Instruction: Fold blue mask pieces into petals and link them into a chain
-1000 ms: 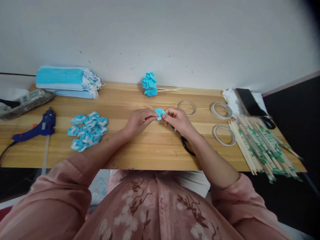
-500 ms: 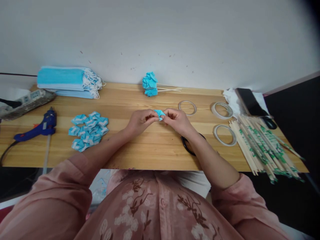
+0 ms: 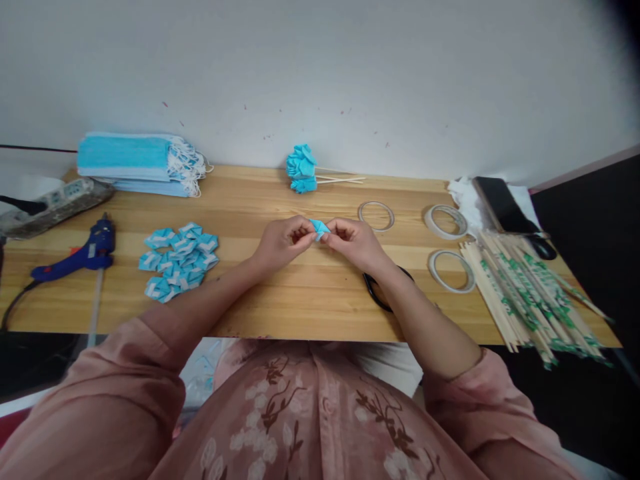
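A small folded blue piece (image 3: 319, 228), paper-like or mask cloth, is pinched between both hands above the middle of the table. My left hand (image 3: 284, 241) grips its left end with thumb and fingers. On the other end, my right hand (image 3: 356, 241) is closed the same way. Left of my left forearm lies a pile of folded blue-and-white pieces (image 3: 180, 260). Beyond the hands rest blue flowers (image 3: 301, 168) on thin sticks. A black ring-shaped thing (image 3: 376, 293) is partly hidden under my right forearm.
At the left are a blue glue gun (image 3: 80, 253), a power strip (image 3: 60, 205) and a stack of blue masks (image 3: 125, 157). Tape rolls (image 3: 451, 272), packaged chopsticks (image 3: 535, 297) and a phone (image 3: 501, 205) lie at the right. A wall stands behind the wooden table (image 3: 280, 307).
Both hands stay in place on the blue piece, which shows slightly less of its lower edge between the fingers. The whole view has shifted very slightly.
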Action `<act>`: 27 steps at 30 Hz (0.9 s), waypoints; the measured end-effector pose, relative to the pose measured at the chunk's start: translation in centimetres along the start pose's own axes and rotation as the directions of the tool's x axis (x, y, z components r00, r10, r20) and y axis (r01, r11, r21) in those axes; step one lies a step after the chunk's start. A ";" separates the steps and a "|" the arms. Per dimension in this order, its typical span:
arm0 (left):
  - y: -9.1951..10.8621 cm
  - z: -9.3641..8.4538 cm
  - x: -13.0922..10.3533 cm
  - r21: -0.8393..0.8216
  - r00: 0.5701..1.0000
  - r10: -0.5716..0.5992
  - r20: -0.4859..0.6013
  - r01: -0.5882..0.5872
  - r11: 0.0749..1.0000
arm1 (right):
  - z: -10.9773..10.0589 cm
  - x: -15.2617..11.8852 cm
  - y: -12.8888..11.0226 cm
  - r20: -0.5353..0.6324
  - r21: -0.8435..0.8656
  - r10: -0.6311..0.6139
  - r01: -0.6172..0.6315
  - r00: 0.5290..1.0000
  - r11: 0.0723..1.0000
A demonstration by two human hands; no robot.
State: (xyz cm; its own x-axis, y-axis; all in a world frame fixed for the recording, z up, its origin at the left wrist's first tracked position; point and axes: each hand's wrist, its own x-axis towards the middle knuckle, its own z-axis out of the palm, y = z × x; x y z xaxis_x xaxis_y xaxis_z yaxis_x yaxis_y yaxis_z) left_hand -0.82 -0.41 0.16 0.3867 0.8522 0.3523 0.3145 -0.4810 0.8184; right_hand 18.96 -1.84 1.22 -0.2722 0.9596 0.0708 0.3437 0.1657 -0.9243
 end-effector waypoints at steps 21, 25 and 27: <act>0.0 -0.1 0.0 0.004 0.998 0.054 -0.017 -0.054 0.999 | -0.1 -0.1 0.0 0.050 -0.048 -0.065 0.068 0.997 0.997; -0.2 0.2 0.0 -0.076 0.999 0.051 -0.020 -0.052 0.996 | 0.1 0.0 0.1 0.008 0.001 -0.046 0.046 0.999 0.999; -0.5 0.4 0.2 -0.218 0.999 -0.011 -0.052 -0.001 0.976 | 0.1 0.1 0.2 -0.018 0.056 -0.040 0.041 0.999 0.998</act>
State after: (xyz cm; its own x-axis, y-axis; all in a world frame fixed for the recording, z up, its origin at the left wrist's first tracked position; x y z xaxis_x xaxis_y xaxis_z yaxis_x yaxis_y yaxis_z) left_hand -0.60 -0.10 -0.39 0.3376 0.8668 0.3669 0.1175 -0.4255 0.8973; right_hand 18.93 -1.75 0.96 -0.2689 0.9563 0.1143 0.2812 0.1915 -0.9404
